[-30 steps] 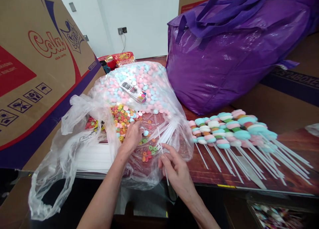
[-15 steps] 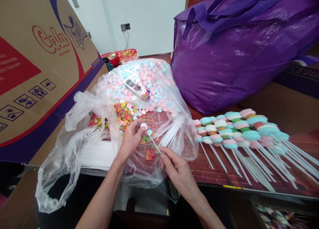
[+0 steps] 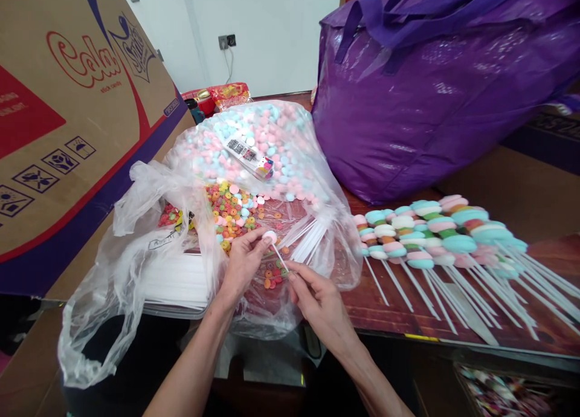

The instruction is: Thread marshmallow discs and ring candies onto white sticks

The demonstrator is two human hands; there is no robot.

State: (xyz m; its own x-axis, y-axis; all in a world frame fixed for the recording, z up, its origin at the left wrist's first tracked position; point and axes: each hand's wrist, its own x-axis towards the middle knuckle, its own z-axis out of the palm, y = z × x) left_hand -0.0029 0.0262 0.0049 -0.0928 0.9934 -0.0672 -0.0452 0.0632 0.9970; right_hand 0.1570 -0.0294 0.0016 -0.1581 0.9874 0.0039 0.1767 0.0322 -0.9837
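My left hand (image 3: 244, 263) pinches a pale pink and white marshmallow (image 3: 270, 236) at the upper end of a thin white stick (image 3: 280, 257). Lower on that stick, the thumb and fingers of my right hand (image 3: 317, 302) are closed round it. Whether anything else is threaded under my left fingers is hidden. Just beyond my hands lie gummy rings (image 3: 222, 205) in red, orange, yellow and green, with loose marshmallows among them. Behind these rests a clear plastic bag (image 3: 333, 199) full of pink, white and blue marshmallows (image 3: 290, 127).
Several marshmallow skewers (image 3: 426, 235) lie in rows on the table's right side. White sticks (image 3: 312, 242) lie on the plastic, and another stack (image 3: 174, 284) sits left under a crumpled bag (image 3: 97, 320). A cardboard box (image 3: 113, 115) and a purple bag (image 3: 408, 115) stand either side.
Both hands have shifted slightly; the left hand with the marshmallow is a little lower and further right, closer to my right hand. The camera view has turned a little.
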